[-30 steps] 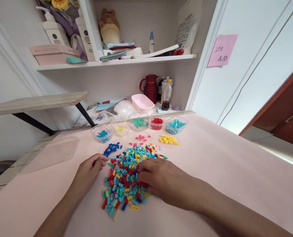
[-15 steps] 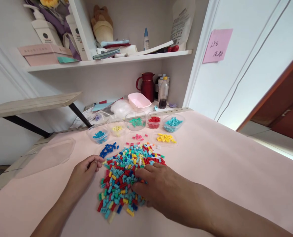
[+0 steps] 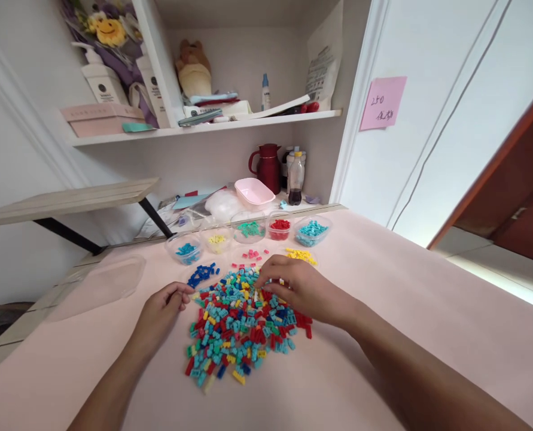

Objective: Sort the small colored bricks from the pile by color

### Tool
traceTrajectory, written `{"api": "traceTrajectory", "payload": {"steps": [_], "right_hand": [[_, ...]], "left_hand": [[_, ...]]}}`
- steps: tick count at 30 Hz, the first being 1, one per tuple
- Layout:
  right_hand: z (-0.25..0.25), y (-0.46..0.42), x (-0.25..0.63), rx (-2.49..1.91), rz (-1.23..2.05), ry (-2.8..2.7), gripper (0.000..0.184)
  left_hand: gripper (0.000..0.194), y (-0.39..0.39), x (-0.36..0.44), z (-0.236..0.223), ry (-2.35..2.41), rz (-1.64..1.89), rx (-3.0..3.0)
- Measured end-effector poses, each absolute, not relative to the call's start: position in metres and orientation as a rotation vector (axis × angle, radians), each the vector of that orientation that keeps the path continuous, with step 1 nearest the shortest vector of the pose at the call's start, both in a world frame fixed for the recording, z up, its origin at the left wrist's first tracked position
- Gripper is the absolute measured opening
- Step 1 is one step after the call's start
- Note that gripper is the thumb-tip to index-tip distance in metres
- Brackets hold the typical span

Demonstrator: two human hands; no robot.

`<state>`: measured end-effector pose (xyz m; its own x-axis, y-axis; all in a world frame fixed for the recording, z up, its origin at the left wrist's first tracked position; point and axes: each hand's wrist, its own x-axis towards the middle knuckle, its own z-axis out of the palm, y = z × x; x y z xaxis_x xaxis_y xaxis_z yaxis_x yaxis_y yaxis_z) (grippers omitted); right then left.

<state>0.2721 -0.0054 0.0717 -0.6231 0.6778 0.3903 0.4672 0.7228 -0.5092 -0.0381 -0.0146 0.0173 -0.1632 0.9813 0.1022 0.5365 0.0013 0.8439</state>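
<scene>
A heap of small toy building bricks (image 3: 234, 329) in mixed colours lies on the pink table cover. At the heap's upper left edge rests my left hand (image 3: 163, 308), fingers curled in with the thumb against them; whatever they may hold is hidden. My right hand (image 3: 304, 287) is over the heap's upper right part, its fingers bent downward and a small gap showing between thumb and forefinger. Dark blue bricks (image 3: 203, 274) lie beyond my left hand. Pink bricks (image 3: 250, 255) and yellow bricks (image 3: 301, 256) sit just beyond my right hand.
Clear tubs at the back hold blue bricks (image 3: 186, 251), pale yellow bricks (image 3: 216, 240), green bricks (image 3: 250, 228), red bricks (image 3: 279, 226) and turquoise bricks (image 3: 311, 230). A clear lid (image 3: 109, 281) lies left. Behind stand a pink basin (image 3: 253, 191), a red jug (image 3: 268, 170) and a bottle (image 3: 295, 179).
My right hand has moved away from me, from the heap's middle to its upper right, uncovering bricks there. My left hand stays at the edge. The camera view has tilted up slightly.
</scene>
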Motion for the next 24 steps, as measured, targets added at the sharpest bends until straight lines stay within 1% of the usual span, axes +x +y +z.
{"api": "traceTrajectory", "payload": {"steps": [4,11,17,24], "right_hand": [[0.0630,0.0049,0.2765,-0.979,0.558,-2.286,0.023],[0.0646,0.0038,0.2773,-1.044,0.615,-2.358,0.018],[0.0613,0.0004,0.2754,-1.106,0.522,-2.517,0.022],[0.0609,-0.0037,0.2769,-1.297,0.405,-2.614,0.016]], "left_hand": [[0.025,-0.0159,-0.0386,0.0144,1.703,1.105,1.577],[0.026,-0.0195,-0.0363,0.0145,1.664,1.164,1.532],[0.026,-0.0205,-0.0346,0.0159,1.672,1.153,1.522],[0.029,-0.0249,-0.0312,0.0186,1.692,1.153,1.523]]}}
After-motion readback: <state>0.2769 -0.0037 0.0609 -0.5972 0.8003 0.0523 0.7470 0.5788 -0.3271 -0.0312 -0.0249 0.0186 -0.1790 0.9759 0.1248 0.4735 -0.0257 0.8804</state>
